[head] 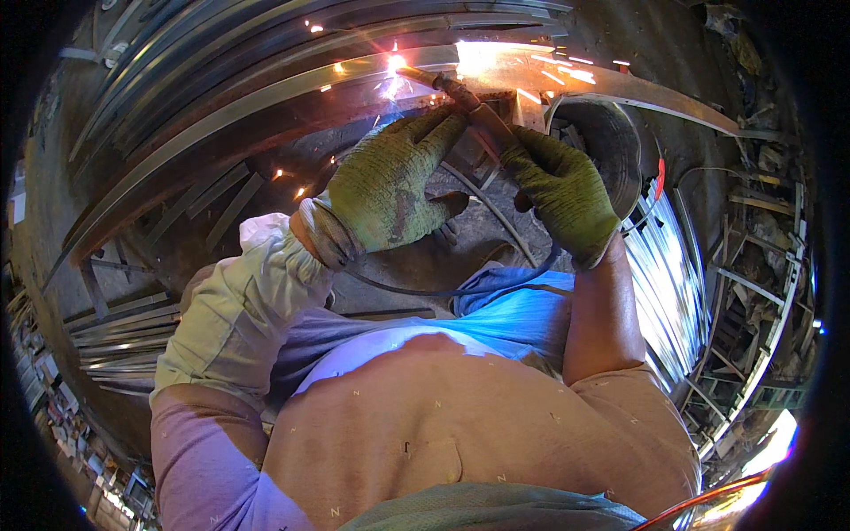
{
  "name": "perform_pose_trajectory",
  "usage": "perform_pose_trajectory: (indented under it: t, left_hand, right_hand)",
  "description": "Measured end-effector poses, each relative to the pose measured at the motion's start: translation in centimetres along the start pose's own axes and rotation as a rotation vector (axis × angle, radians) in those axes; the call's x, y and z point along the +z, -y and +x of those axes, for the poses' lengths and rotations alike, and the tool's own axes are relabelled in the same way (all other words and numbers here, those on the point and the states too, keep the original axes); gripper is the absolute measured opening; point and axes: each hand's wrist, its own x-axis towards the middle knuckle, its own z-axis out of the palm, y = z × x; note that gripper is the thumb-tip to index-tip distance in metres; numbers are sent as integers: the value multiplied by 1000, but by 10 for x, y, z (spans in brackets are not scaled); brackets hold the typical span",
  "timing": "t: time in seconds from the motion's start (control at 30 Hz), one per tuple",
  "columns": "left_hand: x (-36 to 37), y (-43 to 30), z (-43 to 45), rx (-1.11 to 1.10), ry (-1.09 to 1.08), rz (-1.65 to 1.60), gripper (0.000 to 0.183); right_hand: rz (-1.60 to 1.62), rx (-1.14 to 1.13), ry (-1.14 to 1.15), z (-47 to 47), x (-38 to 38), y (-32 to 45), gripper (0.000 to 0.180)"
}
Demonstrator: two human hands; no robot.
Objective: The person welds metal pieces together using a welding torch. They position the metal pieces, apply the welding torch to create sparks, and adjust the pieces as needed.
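My right hand (561, 186), in a green work glove, grips the handle of a welding torch (488, 123). The torch neck points up and left to a bright arc (396, 62) on the edge of a long steel beam (219, 136). Sparks fly around the arc, and glare whitens part of the metal to its right. My left hand (392, 186), gloved in green too, is spread below the torch. Its fingertips are beside the torch body, apparently touching it, while the thumb stands apart. A dark cable (431, 291) loops below both hands.
A metal bucket (627, 143) stands right of the torch. Long metal bars (671, 285) lie at the right, more bars (126, 338) at the lower left. Further long profiles (219, 50) stretch behind the beam. A metal frame (757, 285) lines the far right, near scrap.
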Motion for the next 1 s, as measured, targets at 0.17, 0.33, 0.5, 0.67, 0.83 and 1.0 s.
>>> perform_pose_trajectory:
  t: [0.17,0.33,0.5,0.67,0.83,1.0]
  left_hand:
    - [-7,9,9,115,-56,9,85]
    - [-30,21,5,-31,-27,216,68]
    - [-64,39,5,-205,-93,323,58]
    - [-60,48,1,-253,-72,36,60]
    - [-13,6,-2,30,-75,-92,77]
    - [5,-12,-2,61,-118,-217,87]
  right_hand:
    - [88,0,23,-4,-6,12,43]
    - [197,-68,-132,-10,-14,13,44]
    - [268,-97,-70,-9,-20,5,43]
    - [406,2,15,-12,-9,9,44]
    - [281,100,153,-5,2,-15,40]
    - [93,113,45,-15,8,-4,45]
